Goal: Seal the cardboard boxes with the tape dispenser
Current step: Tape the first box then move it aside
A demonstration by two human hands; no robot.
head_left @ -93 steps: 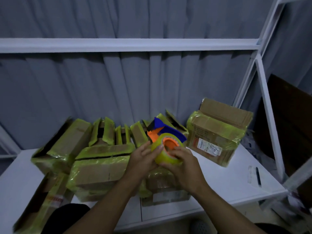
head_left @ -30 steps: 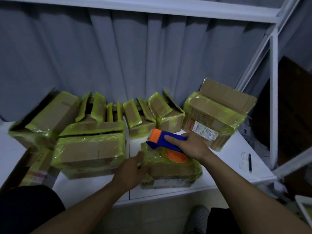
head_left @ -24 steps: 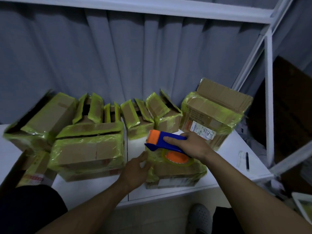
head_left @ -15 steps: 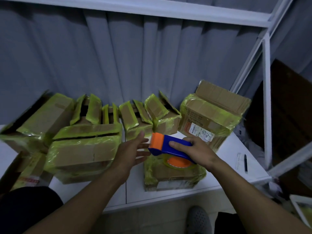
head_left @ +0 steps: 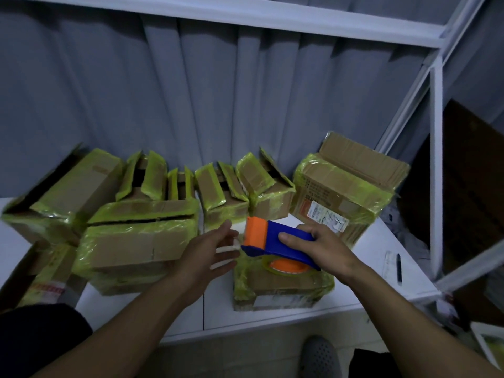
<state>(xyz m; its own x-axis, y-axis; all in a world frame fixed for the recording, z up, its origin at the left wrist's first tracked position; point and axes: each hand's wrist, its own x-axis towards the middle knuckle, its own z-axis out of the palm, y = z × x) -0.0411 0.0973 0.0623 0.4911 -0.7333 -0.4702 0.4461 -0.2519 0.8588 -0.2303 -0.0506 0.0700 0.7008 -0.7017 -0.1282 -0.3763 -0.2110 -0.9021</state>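
Clamping the tape dispenser (head_left: 275, 241) over a cardboard box (head_left: 281, 285), the right hand (head_left: 321, 248) keeps its grip tight; the left hand (head_left: 207, 255) beside it has its grip apart.

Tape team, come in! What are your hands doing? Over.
Right hand grips tape dispenser against front box. Left hand empty, fingers straight, beside it. Bigger box close at left.

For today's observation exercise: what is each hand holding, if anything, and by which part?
The right hand grips the tape dispenser by its blue handle. The left hand is open and holds nothing.
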